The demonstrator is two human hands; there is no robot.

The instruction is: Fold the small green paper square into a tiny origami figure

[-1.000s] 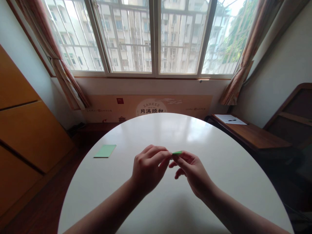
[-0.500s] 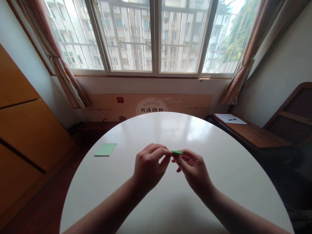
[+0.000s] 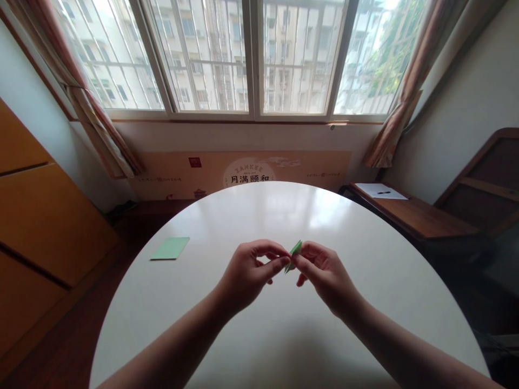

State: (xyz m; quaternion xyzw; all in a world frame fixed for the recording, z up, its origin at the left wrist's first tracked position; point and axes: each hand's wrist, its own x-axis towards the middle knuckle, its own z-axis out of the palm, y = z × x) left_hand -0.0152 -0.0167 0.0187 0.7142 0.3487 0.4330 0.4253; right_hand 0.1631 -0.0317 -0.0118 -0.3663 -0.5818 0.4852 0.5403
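Note:
Between my two hands, above the middle of the table, is a small folded piece of green paper [image 3: 296,249], tilted with one corner up. My left hand [image 3: 256,273] pinches its left side between thumb and forefinger. From the other side, my right hand [image 3: 324,270] grips it with the thumb in front and fingers behind, which partly hides it. A flat pale green square of paper [image 3: 170,248] lies on the table to the left, apart from both hands.
The round white table [image 3: 259,335] fills the foreground. At right stands a wooden side table [image 3: 438,219] bearing a white sheet [image 3: 377,190] with a dark pen-like item. A wooden cabinet [image 3: 52,227] is at left, and barred windows [image 3: 211,59] are ahead.
The folded green paper has turned from nearly flat and edge-on to a steep slant. My left fingertips have shifted slightly along it, and the camera view has moved a little.

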